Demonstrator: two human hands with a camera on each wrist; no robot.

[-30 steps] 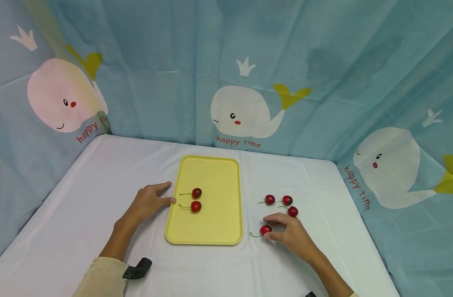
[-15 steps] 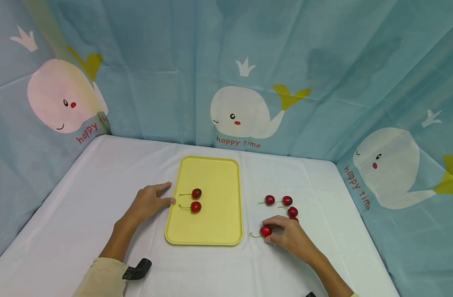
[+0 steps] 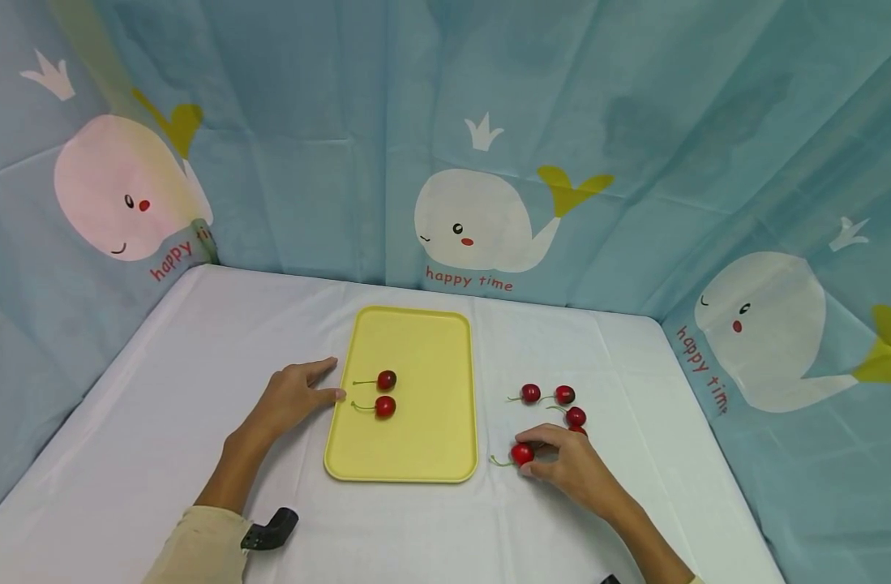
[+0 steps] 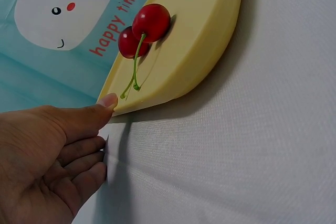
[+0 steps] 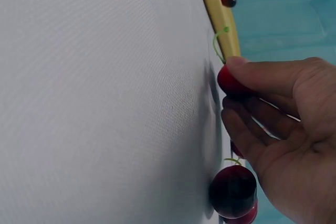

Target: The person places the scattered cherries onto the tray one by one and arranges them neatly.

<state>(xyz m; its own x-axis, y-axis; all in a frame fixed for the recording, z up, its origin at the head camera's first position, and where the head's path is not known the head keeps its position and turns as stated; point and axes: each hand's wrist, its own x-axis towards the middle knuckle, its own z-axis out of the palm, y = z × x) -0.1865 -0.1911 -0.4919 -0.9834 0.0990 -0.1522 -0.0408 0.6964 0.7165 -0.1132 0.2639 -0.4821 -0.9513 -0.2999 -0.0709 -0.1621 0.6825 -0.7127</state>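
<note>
The fingers of the right hand, thumb opposite the rest, pinch a glossy round red cherry with a curved green stem; it is at or just above the bench, which is draped in white cloth, to the right of a shallow rectangular yellow tray. The left hand rests its thumb against the tray's left rim, index finger extended, other fingers loosely bent, gripping nothing. Inside the tray lie two stemmed dark-red cherries, stems leftward. Four loose red cherries sit beyond the right hand, one partly hidden by it. Behind hangs a light-blue fabric curtain printed with whales.
</note>
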